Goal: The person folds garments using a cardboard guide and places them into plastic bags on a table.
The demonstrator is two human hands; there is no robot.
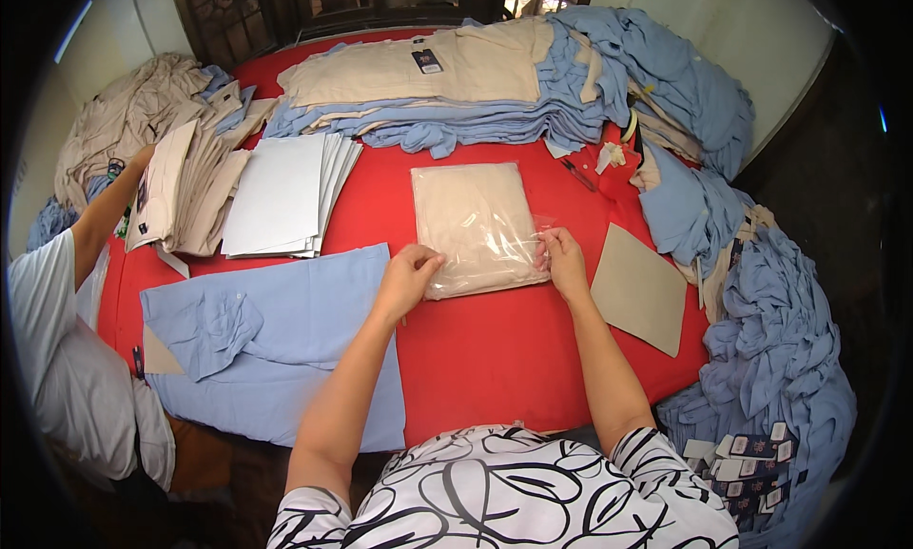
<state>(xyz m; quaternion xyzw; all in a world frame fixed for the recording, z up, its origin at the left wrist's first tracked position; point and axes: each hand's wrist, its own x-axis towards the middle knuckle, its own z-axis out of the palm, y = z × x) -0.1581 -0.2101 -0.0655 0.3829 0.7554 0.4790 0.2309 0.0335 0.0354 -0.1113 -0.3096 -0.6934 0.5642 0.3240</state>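
A folded beige garment lies flat in a clear plastic bag [475,226] on the red tablecloth in front of me. My left hand [411,275] grips the bag's lower left corner, thumb on top. At its right edge, my right hand [563,262] pinches loose clear film between thumb and fingers. Right of the bag rests a grey-beige cardboard sheet [639,288]. A light blue garment [314,302] is spread out to the left beside my left forearm, with a corner of card showing at its far left end.
At the left, a person [76,340] reaches toward upright folded beige garments [176,188]. White sheets [276,192] are stacked beside them. Blue and beige garments [409,78] form a long pile at the back. Heaped blue garments [775,340] and tags [751,473] line the right; scissors [578,174] lie back right.
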